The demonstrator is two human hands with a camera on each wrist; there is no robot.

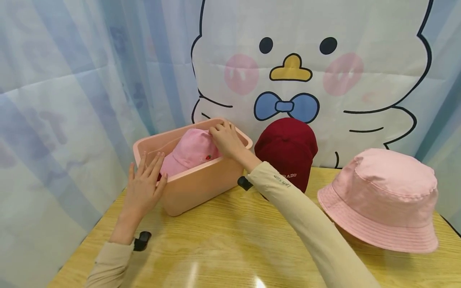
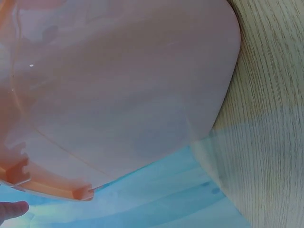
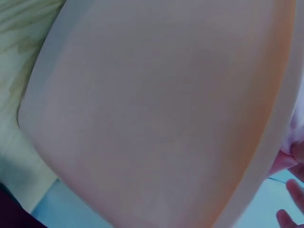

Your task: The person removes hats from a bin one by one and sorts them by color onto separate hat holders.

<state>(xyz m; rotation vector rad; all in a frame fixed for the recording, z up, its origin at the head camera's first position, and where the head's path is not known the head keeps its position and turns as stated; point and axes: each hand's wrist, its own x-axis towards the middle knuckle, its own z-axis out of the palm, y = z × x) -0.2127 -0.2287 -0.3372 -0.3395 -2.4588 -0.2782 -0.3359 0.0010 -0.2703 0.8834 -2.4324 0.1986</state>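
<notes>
A pink baseball cap [image 1: 191, 147] with a small strawberry on it lies inside a peach plastic bin [image 1: 205, 187]. My right hand [image 1: 227, 140] reaches over the bin's right end and pinches the cap's edge; in the right wrist view pink cloth [image 3: 283, 162] shows at the fingertips. Over the bin's near left corner, my left hand [image 1: 143, 191] rests with its fingers spread and straight, close to the cap's brim. A bit of dark red [image 1: 159, 176] peeks out beside that brim. The left wrist view is mostly filled by the bin's side wall [image 2: 128, 85].
Right behind my right forearm stands a dark red cap [image 1: 286, 144] with pale lettering, partly hidden by the sleeve. A pink bucket hat [image 1: 387, 196] sits at the right of the wooden table [image 1: 223, 244]. A curtain with a cartoon bird [image 1: 291, 24] hangs behind.
</notes>
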